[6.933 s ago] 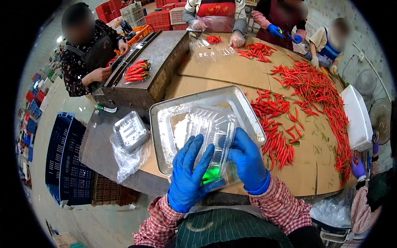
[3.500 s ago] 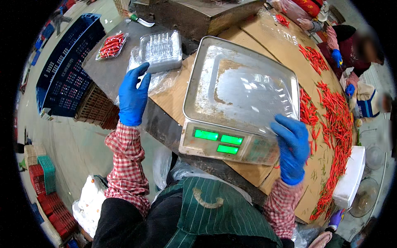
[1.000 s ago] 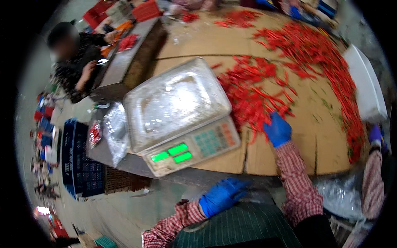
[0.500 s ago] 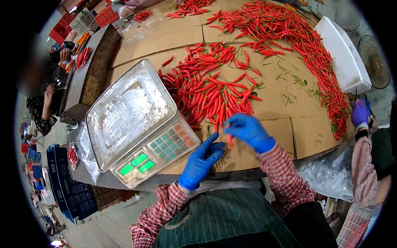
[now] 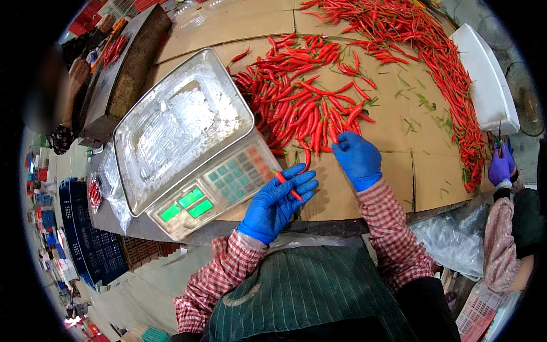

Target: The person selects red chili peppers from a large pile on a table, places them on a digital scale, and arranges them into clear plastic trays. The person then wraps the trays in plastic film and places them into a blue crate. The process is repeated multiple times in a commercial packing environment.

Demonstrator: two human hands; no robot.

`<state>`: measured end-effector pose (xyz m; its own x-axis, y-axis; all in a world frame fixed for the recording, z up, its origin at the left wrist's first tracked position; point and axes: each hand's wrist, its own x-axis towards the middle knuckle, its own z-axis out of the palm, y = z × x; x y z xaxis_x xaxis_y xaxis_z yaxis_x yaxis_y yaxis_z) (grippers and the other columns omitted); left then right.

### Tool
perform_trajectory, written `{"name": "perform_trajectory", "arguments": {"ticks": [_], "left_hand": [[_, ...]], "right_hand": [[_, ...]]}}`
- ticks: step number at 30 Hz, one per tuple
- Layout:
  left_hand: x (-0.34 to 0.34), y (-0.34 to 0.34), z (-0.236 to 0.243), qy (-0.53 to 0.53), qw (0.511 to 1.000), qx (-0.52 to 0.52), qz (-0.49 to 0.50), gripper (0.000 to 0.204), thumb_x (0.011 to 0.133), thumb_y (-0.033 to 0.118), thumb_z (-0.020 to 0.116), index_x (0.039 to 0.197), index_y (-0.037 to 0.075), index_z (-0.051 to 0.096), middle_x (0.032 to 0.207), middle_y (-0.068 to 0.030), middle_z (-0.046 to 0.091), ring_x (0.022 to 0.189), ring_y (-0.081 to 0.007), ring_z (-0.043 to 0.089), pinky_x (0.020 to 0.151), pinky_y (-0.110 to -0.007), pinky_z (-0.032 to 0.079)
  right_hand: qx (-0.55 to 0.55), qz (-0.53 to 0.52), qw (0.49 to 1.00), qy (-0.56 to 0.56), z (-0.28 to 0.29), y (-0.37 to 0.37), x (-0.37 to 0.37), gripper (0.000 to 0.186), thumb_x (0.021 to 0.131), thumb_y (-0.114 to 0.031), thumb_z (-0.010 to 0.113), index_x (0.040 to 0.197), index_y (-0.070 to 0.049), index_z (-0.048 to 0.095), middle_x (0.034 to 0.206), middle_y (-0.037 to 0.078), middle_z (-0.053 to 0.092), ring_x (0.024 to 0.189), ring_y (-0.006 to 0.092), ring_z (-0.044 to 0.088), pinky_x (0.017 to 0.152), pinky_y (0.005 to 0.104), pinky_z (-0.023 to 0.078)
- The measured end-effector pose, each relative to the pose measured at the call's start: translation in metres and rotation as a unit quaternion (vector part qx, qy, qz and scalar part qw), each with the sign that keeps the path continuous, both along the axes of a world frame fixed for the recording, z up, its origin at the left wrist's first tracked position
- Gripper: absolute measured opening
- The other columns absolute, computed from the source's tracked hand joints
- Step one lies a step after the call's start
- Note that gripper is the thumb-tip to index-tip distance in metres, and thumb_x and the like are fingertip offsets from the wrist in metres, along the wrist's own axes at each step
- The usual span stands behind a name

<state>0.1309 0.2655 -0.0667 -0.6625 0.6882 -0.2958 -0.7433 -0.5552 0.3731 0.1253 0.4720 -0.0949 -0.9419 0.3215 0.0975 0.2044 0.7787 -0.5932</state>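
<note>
Left hand (image 5: 270, 208) gloved, fingers (image 5: 305, 187) curled, gripping; right hand (image 5: 360, 162) gloved, farther forward, fingertips (image 5: 342, 141) bunched; forearms (image 5: 392, 222) angled inward.

At the centre of the frame, the left hand (image 5: 270, 208) and right hand (image 5: 360, 162) are both plain blue; the sleeves (image 5: 393, 228) show a red-and-white check. The pepper (image 5: 289, 186) at the left hand is red. In the lower centre, the apron (image 5: 296, 285) is dark green with thin pale stripes and a pale curved mark. In the upper centre, the pepper heap (image 5: 310, 111) is red with green stems, against tan cardboard (image 5: 399, 176). Left of centre, the scale's tray (image 5: 225, 114) is silver-grey with whitish patches; its displays (image 5: 191, 197) glow green, and its keys (image 5: 228, 181) are teal, grey and orange-red. At lower left, the crate (image 5: 94, 233) is dark blue. At right, the box (image 5: 481, 74) is white; a co-worker's hand (image 5: 501, 164) is purple.
</note>
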Motion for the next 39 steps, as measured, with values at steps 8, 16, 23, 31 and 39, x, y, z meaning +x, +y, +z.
{"name": "perform_trajectory", "arguments": {"ticks": [8,16,23,31,39], "left_hand": [[0.019,-0.008,-0.014,-0.006,0.999,-0.040,-0.011,0.040,0.083,0.014,0.047,0.118,-0.004,0.036,0.116,-0.0173,0.046,0.107,-0.0269,0.046,0.091,-0.037,0.038],[0.031,-0.016,-0.012,-0.005,0.993,-0.117,0.006,0.038,0.083,0.019,0.049,0.114,-0.001,0.041,0.101,-0.0117,0.054,0.094,-0.0236,0.052,0.084,-0.036,0.041],[0.033,-0.023,-0.020,0.036,0.992,-0.125,0.000,0.037,0.083,0.015,0.049,0.114,-0.002,0.040,0.089,-0.0119,0.056,0.080,-0.0194,0.053,0.074,-0.030,0.042],[0.016,-0.018,-0.022,0.026,0.992,-0.125,-0.001,0.035,0.082,0.013,0.049,0.112,-0.002,0.043,0.103,-0.0124,0.054,0.091,-0.0213,0.053,0.078,-0.031,0.042],[0.002,0.012,-0.019,-0.035,0.999,-0.017,0.004,0.036,0.085,0.016,0.046,0.116,-0.003,0.039,0.111,-0.0176,0.050,0.101,-0.0272,0.050,0.087,-0.038,0.041]], "right_hand": [[-0.394,0.132,0.908,-0.052,0.041,-0.056,0.049,0.016,0.075,-0.015,0.060,0.085,-0.002,0.058,0.071,0.008,0.059,0.065,0.0130,0.057,0.059,0.0253,0.045],[-0.116,0.059,0.992,0.002,0.031,-0.037,0.032,0.021,0.075,-0.027,0.057,0.082,-0.008,0.060,0.075,0.013,0.059,0.066,0.0280,0.058,0.056,0.0361,0.045],[0.139,-0.024,0.990,-0.026,-0.002,-0.031,-0.039,0.041,0.065,-0.037,0.066,0.082,-0.003,0.052,0.066,0.015,0.057,0.062,0.0316,0.057,0.055,0.0403,0.044],[-0.307,-0.027,0.948,-0.081,-0.006,0.018,-0.028,0.033,0.071,-0.023,0.061,0.093,0.001,0.052,0.075,0.014,0.061,0.063,0.0205,0.060,0.053,0.0317,0.046],[-0.384,0.104,0.916,-0.049,0.037,-0.038,0.032,0.019,0.075,-0.022,0.061,0.083,-0.005,0.056,0.072,0.007,0.060,0.061,0.0166,0.059,0.052,0.0269,0.044]]}}
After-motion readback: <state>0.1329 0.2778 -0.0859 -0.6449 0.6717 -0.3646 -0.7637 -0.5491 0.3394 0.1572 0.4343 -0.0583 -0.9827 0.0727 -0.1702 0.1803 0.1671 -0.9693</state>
